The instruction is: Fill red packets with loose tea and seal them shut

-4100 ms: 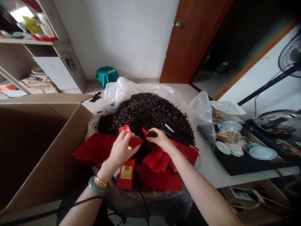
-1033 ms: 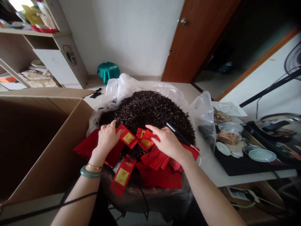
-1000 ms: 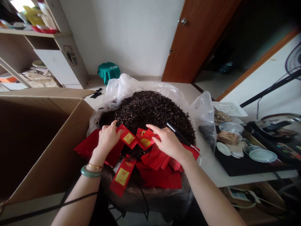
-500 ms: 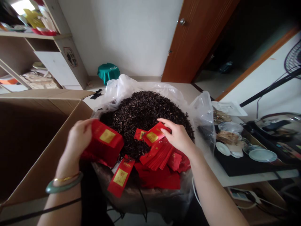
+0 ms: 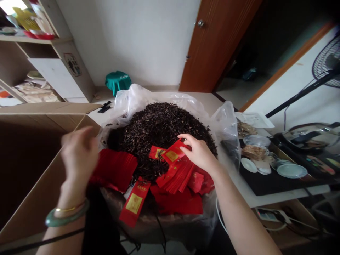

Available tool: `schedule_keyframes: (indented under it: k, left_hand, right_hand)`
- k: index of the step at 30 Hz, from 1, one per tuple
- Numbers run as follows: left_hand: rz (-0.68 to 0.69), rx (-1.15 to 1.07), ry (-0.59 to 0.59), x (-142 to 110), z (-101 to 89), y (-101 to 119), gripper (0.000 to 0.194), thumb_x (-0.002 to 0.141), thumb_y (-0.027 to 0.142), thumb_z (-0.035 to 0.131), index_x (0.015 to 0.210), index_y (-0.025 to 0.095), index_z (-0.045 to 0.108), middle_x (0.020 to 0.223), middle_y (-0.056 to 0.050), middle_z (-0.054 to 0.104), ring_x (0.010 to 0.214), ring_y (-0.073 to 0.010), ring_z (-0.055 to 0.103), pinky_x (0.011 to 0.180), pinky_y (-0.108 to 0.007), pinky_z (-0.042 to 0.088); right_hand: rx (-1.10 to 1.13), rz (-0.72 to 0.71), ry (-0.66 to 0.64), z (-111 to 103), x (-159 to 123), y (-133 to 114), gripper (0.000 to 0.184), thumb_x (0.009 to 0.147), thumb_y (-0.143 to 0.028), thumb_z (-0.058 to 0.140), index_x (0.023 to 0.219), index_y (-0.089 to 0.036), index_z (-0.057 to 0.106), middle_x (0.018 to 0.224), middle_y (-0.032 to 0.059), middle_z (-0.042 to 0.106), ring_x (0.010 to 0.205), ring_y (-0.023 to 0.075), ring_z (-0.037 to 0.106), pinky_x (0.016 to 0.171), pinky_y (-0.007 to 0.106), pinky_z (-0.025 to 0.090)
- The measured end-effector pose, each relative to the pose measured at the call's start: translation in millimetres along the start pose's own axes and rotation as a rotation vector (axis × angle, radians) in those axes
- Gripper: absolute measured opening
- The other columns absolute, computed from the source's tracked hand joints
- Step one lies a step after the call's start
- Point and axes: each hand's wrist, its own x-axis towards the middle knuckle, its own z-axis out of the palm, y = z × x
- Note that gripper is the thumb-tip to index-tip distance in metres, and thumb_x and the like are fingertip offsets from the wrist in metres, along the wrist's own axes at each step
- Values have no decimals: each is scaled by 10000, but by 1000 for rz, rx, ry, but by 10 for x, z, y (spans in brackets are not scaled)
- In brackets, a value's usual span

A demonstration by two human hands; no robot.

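My right hand [image 5: 199, 152] pinches the upper end of a red packet [image 5: 172, 156] with a gold label, over a fanned pile of red packets [image 5: 176, 177]. My left hand [image 5: 79, 152] is smeared by motion beside the cardboard box's near wall; whether it holds anything cannot be seen. Just right of it lies a thick stack of red packets [image 5: 114, 168]. Another gold-labelled packet [image 5: 134, 202] lies at the front edge. Dark dried tea leaves [image 5: 170, 122] heap up in a clear plastic bag [image 5: 138, 94] behind my hands, with a few leaves on a small red packet [image 5: 156, 153].
An open cardboard box [image 5: 50, 108] stands at the left. To the right, a side table [image 5: 265, 184] bears dishes, a plastic tub [image 5: 256, 141] and a glass-lidded pan [image 5: 310, 136]. A fan [image 5: 329, 63] stands at far right. Cables hang below the bag.
My left hand has moved left and away from the stack, and the gold-labelled packet it held no longer shows. My right hand stays on its packet. The view has shifted slightly.
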Motion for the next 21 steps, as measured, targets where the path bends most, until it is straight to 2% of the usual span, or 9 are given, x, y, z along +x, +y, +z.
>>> schedule_keyframes:
  k: [2, 3, 5, 7, 9, 11, 14, 19, 21]
  left_hand:
    - [-4, -259, -366, -153, 259, 353, 365, 806, 332, 537, 1129, 175, 604, 1146, -88, 650, 1012, -233, 622, 912, -434, 504]
    - [11, -412, -504, -237, 373, 518, 449, 788, 362, 564, 1190, 162, 571, 1206, -113, 629, 1020, -232, 629, 872, -406, 529]
    - [82, -535, -762, -390, 554, 776, 672, 692, 380, 695, 1299, 175, 492, 1301, -128, 583, 1127, -255, 590, 908, -388, 509]
    - [61, -576, -927, -498, 670, 902, 715, 623, 362, 764, 1272, 181, 524, 1192, -104, 653, 1036, -257, 631, 866, -372, 518]
    - [-10, -588, -1032, -564, 739, 908, 540, 622, 343, 764, 1111, 158, 628, 969, -55, 717, 868, -235, 662, 771, -344, 530]
    - [-72, -596, -1047, -608, 782, 851, 400, 637, 318, 746, 986, 141, 669, 833, -19, 714, 773, -210, 655, 714, -315, 519]
    - [-32, -544, -965, -656, 805, 780, 361, 646, 297, 742, 969, 153, 670, 821, -9, 713, 771, -202, 651, 721, -300, 502]
    - [106, -271, -876, -686, 772, 792, 687, 641, 306, 766, 1268, 201, 507, 936, -54, 729, 823, -246, 683, 728, -322, 504]
    - [188, -162, -852, -691, 771, 783, 748, 618, 329, 786, 1291, 221, 478, 992, -72, 724, 859, -269, 688, 730, -329, 509]
  right_hand:
    - [63, 11, -45, 13, -5, -29, 275, 809, -117, 553, 1063, -222, 567, 887, 24, 741, 817, 187, 698, 766, 304, 500]
    - [112, 5, -66, 18, -13, -57, 250, 812, -118, 554, 1039, -222, 552, 890, 20, 740, 822, 180, 698, 765, 298, 500]
    - [211, -22, -108, 26, -38, -132, 217, 817, -131, 563, 1010, -224, 531, 906, 16, 734, 849, 169, 697, 765, 286, 503]
    - [262, -68, -132, 39, -69, -207, 187, 817, -140, 576, 979, -225, 541, 936, 21, 722, 890, 164, 692, 788, 287, 506]
    - [234, -130, -133, 72, -92, -256, 154, 810, -142, 597, 939, -225, 579, 937, 18, 712, 950, 174, 677, 863, 321, 492]
    - [159, -171, -142, 130, -97, -267, 113, 798, -160, 635, 891, -223, 624, 893, 13, 709, 1002, 199, 657, 913, 356, 469]
    - [32, -142, -174, 234, -73, -244, 30, 805, -232, 661, 807, -204, 651, 803, 30, 689, 910, 221, 655, 815, 337, 484]
    - [-12, -100, -116, 267, -39, -221, 188, 898, -240, 529, 718, -191, 549, 687, 5, 609, 646, 149, 568, 619, 257, 420]
    - [57, -77, -137, 243, -43, -219, 203, 909, -248, 501, 713, -199, 508, 648, -19, 575, 596, 134, 537, 565, 238, 389]
